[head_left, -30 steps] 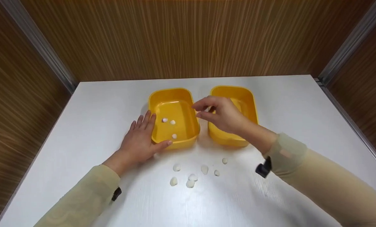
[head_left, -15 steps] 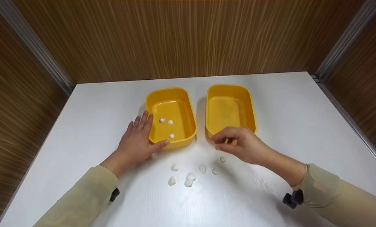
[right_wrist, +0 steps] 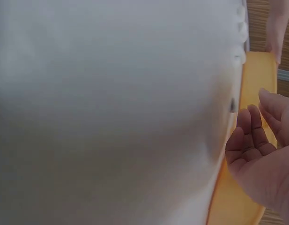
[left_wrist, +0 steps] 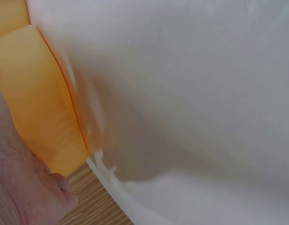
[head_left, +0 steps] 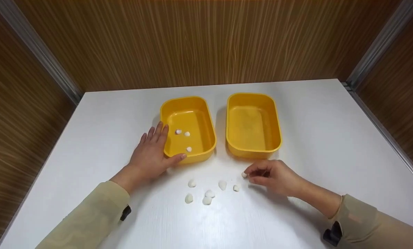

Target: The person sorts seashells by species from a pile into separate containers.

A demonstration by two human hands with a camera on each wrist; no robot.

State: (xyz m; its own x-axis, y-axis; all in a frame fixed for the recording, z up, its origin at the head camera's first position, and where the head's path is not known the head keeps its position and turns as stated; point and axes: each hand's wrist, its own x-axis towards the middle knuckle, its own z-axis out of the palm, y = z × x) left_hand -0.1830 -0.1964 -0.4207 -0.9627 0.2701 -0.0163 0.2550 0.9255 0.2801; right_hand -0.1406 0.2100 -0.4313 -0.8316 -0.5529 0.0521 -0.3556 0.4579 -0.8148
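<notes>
Left sleeve point(head_left: 88, 212): my long pale khaki, faintly patterned
Right sleeve point(head_left: 362, 215): matching khaki, small pinkish patch
Wrist piece point(head_left: 333, 234): black, perhaps my camera
My fingers point(head_left: 162, 136): bare

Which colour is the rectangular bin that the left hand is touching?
The rectangular bin is plain yellow; the head view shows it best.

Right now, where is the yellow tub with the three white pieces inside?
In the head view, that tub stands left of the other yellow tub, with the left hand at its near left corner.
</notes>
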